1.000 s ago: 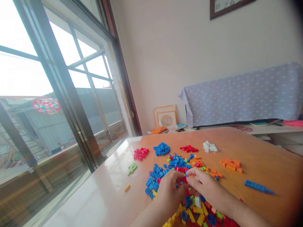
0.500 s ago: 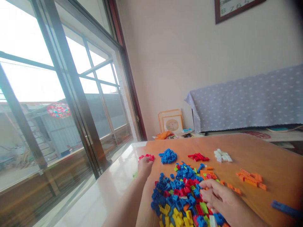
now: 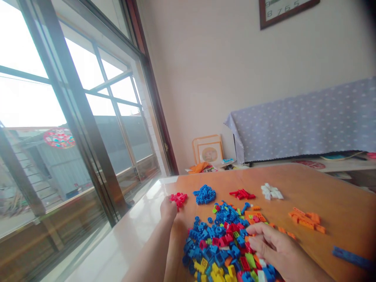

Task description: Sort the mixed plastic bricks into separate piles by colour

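My left hand (image 3: 168, 209) is at the near left edge of a small pile of red bricks (image 3: 179, 199). Its fingers point away from me and are mostly hidden behind the hand, so what they hold does not show. On the right edge of a large mixed heap of toy bricks (image 3: 219, 244), my right hand (image 3: 268, 243) rests with bent fingers, thumb and forefinger apart. The fingertips touch loose pieces there. Blue, red, yellow, green and orange bricks make up this heap.
Behind the heap lie piles of blue pieces (image 3: 205, 194), red sticks (image 3: 242, 194) and white bricks (image 3: 272, 192). Orange pieces (image 3: 307, 220) and a long blue strip (image 3: 351, 256) are on the right of the wooden table (image 3: 331, 196). A window (image 3: 117, 117) runs along the left.
My left hand has moved left and slightly nearer, off the red pile, and now covers where green pieces showed. My right hand stays put. The view has turned slightly right.
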Demonstrator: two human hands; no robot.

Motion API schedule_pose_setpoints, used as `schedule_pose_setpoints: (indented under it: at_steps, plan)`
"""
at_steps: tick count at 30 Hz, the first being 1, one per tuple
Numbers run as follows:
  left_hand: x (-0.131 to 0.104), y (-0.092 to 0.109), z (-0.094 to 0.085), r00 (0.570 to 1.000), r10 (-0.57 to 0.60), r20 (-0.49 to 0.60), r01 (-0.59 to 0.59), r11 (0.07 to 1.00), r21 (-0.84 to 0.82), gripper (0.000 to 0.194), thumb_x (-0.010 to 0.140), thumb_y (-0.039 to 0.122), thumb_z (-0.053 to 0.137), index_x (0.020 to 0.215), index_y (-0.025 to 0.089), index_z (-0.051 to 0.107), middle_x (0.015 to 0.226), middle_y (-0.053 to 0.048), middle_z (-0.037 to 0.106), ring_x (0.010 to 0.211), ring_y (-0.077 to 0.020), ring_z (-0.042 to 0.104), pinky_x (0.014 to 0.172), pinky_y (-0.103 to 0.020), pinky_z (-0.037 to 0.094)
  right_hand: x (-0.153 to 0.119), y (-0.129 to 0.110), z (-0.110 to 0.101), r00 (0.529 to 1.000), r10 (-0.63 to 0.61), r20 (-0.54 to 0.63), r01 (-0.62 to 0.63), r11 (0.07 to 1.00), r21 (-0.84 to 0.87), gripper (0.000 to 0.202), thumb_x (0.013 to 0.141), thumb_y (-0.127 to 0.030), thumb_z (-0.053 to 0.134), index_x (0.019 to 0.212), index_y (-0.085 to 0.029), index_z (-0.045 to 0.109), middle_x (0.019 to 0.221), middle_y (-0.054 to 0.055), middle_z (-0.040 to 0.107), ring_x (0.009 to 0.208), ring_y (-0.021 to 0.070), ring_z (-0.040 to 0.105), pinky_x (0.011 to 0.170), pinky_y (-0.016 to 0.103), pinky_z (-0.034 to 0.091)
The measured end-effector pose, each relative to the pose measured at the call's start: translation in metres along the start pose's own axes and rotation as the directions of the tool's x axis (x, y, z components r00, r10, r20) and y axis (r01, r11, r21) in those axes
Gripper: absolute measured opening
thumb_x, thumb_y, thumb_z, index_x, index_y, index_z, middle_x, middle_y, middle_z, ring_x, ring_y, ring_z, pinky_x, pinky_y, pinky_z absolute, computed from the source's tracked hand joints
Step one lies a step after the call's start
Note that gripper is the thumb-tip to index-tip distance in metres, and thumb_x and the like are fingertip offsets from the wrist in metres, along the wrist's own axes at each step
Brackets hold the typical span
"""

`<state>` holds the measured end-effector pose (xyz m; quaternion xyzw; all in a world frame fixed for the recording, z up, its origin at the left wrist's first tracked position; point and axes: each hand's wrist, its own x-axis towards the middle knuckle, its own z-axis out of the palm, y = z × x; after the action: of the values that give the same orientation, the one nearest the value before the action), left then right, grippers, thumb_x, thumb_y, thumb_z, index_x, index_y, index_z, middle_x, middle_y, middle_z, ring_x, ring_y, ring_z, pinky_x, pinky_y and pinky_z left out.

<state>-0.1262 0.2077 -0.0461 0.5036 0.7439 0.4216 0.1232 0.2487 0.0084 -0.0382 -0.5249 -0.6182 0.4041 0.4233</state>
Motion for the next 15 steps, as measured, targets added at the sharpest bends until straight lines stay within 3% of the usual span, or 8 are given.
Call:
schedule_pose_setpoints:
  at_steps: [9, 15]
  plan:
    - [-0.020, -0.011, -0.010, 0.999, 0.038, 0.004, -0.038, 0.998, 0.040, 0.036, 0.084, 0.011, 0.054, 0.116, 0.014, 0.068, 0.109, -0.011, 0.076, 0.101, -0.0223, 0.070, 0.077, -0.025, 0.048, -0.003, -0.005, 0.000, 1.000, 0.004, -0.001, -0.004, 1.000, -0.001, 0.048, 0.087, -0.063, 0.055, 0.110, -0.022, 0.067, 0.079, 0.002, 0.069, 0.077, 0.0205, 0.063, 0.069, 0.029, 0.051]
    - [-0.039, -0.003, -0.002, 0.992, 0.068, 0.104, -0.070, 0.997, 0.016, 0.023, 0.078, 0.008, 0.054, 0.091, 0.017, 0.070, 0.085, -0.006, 0.074, 0.083, -0.0205, 0.070, 0.071, -0.027, 0.048, -0.008, -0.010, -0.002, 0.999, -0.034, 0.029, 0.034, 0.999, -0.019, 0.040, 0.094, -0.057, 0.052, 0.109, -0.022, 0.065, 0.083, 0.001, 0.067, 0.079, 0.0192, 0.060, 0.072, 0.028, 0.049]
